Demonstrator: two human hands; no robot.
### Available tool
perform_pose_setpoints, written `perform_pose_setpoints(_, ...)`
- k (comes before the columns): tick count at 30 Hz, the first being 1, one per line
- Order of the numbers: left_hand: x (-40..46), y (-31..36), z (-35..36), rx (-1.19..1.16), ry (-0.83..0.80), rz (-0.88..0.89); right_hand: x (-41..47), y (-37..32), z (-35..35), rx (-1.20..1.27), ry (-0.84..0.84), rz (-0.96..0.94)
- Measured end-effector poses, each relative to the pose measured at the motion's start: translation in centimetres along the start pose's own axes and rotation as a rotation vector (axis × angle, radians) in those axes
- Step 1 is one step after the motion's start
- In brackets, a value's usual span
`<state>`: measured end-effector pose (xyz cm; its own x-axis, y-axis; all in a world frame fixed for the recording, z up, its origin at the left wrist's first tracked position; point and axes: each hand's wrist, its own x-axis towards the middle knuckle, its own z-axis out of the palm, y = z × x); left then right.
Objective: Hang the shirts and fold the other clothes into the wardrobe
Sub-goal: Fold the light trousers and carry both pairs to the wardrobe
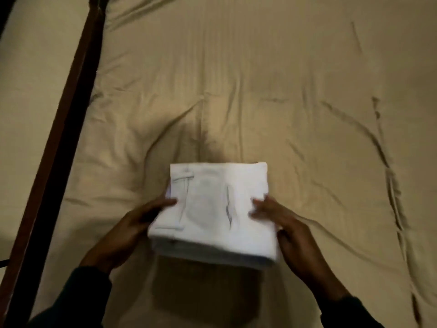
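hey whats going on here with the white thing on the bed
A person is holding a folded white garment between both hands over a bed with a tan sheet. The left hand grips its left edge and the right hand grips its right edge. The garment is already folded into a compact square, and a shadow on the sheet below suggests it is lifted a little. A dark wooden bed frame runs along the left. No wardrobe is in view, so putting it away is not yet done.

The folded square cloth garment (212,209) is white with faint grey seams; the wrinkled bedsheet (283,91) is tan; the wooden bed rail (59,138) is dark reddish-brown.
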<state>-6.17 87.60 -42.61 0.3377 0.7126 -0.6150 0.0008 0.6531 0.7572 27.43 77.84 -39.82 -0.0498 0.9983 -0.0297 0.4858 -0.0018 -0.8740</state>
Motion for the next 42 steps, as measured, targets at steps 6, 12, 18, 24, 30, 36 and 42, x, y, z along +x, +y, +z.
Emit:
perform_pose_setpoints(6,0.2,-3.7,4.4,0.343,0.375,-0.072,-1.8,1.7,6.2,-0.269,0.18,0.114)
perform_pose_setpoints(12,2.8,-4.2,9.8,0.751,0.773,0.106,6.4,2.2,9.7,-0.476,-0.064,0.047)
perform_pose_setpoints(18,5.1,-6.3,9.4,0.895,0.956,0.168,9.2,9.5,4.7,-0.525,0.218,0.318)
perform_pose_setpoints(24,5.9,-8.0,9.1,0.973,1.047,0.245,8.2,7.2,6.7,-0.463,0.447,0.339)
perform_pose_setpoints(30,7.0,-8.9,8.8,1.045,1.099,0.217,2.3,4.8,9.5,-0.372,0.411,0.429)
perform_pose_setpoints(36,7.8,-9.7,8.4,1.105,1.168,0.264,0.4,2.9,9.0,-0.006,0.447,0.714)
perform_pose_setpoints(42,6.8,-8.5,9.4,0.935,1.09,0.165,2.0,5.1,4.0,0.725,0.085,0.856)
